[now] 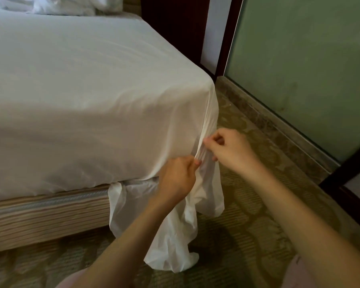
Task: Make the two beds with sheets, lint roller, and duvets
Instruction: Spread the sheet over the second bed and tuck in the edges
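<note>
Pinching the gathered fold of the sheet (87, 125) at the near right corner of the bed (40, 221): lower with the left hand (176, 177), just above with the right hand (230, 149). Hanging almost upright toward the floor (247, 225) (loose tail below both hands); probably needing tucking leftward, in under that corner.

Bare left hand (176, 177), bare right hand (229, 148), bare forearms (123, 235), pale pink clothing (71, 280).
</note>
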The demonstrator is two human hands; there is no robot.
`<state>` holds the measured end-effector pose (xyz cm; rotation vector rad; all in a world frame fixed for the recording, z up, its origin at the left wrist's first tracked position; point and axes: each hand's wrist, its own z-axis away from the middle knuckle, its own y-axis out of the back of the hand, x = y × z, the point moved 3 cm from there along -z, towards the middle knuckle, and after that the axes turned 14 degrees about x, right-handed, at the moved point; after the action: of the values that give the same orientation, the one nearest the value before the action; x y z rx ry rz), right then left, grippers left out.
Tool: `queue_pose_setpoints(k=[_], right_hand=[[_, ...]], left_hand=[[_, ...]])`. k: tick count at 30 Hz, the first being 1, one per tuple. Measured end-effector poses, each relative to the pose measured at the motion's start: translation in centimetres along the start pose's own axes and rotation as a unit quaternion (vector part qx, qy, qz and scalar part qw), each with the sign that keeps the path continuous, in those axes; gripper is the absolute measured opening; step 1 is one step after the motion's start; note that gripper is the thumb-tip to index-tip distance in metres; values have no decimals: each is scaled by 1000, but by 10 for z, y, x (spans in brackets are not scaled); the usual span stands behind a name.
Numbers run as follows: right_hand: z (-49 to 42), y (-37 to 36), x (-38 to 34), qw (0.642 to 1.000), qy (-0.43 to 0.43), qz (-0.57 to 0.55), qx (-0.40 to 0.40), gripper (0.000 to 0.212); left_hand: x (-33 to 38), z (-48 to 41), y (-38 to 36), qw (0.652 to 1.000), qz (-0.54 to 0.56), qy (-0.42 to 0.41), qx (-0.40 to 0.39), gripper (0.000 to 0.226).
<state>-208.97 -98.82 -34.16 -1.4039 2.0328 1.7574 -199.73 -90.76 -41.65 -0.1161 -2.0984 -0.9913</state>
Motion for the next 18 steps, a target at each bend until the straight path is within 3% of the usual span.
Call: queue_pose_setpoints(k=[2,4,7,10,14,18], right_hand=[[-2,1,-8,998,16,-27,62,26],[-3,2,-14,993,53,31,103,37],[-7,-10,-13,982,76,153,84,39],[-7,-27,-12,980,68,171,74,35],[-9,-41,-2,986,88,61,125,38],[-5,-47,12,983,102,-92,124,36]], left_hand=[[3,4,-2,1000,3,-6,-6,42],[6,6,-5,1000,3,-12,-6,40],[4,6,-3,1000,15,-12,2,42],[-8,3,5,999,-18,-25,20,34],[-19,-1,17,993,-65,-70,71,32],[-28,-8,32,984,-123,-61,116,20]])
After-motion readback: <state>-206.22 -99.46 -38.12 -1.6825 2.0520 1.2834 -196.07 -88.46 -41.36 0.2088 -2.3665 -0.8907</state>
